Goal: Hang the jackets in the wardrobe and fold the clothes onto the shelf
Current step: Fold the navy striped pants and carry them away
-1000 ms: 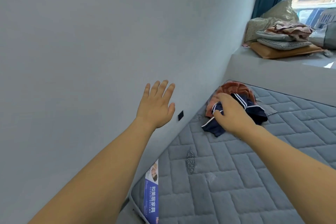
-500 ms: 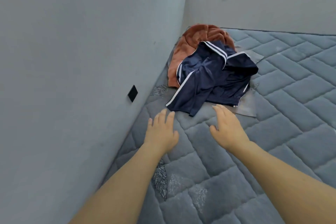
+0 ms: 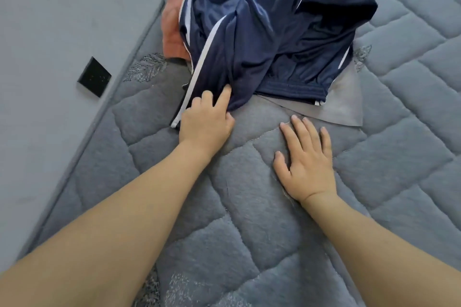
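A crumpled navy garment (image 3: 269, 32) with white stripes lies on the grey quilted mattress (image 3: 249, 219) near the wall. An orange garment (image 3: 172, 15) is partly hidden beneath it on the wall side, and a flat grey cloth (image 3: 346, 102) sticks out from under its right edge. My left hand (image 3: 207, 119) rests with its fingertips on the navy garment's lower hem, next to a white stripe. My right hand (image 3: 306, 159) lies flat on the mattress with fingers spread, just short of the grey cloth, holding nothing.
A grey wall (image 3: 62, 57) runs along the mattress's left edge and carries a small black square plate (image 3: 94, 77). Quilted mattress surface stretches out to the right and toward me.
The view has closed in on the clothes. Both hands moved forward: the left reached the navy garment's hem, the right settled flat on the mattress.
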